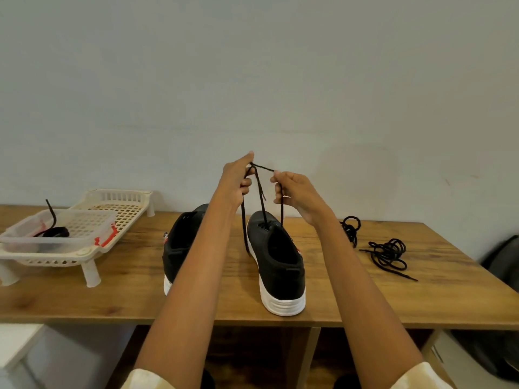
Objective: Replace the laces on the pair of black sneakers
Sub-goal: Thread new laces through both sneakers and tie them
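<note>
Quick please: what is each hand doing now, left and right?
Left hand: pinches the black lace raised above the right sneaker.
Right hand: grips the same lace.

Left sneaker [179, 242] partly behind forearm; backpack [502, 259] cut off.

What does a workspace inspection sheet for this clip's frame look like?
Surface: wooden table, against a pale wall.
Job's things: right sneaker with a lace pulled up from its front eyelets; left sneaker beside it, partly hidden by an arm; loose laces lying at the right.
Clutter: white rack bearing a clear tub with a black lace inside.
Grips: left hand and right hand each pinch the lace, raised above the sneaker.
Cables: nothing seen.
Surroundings: dark bag at the far right.
</note>
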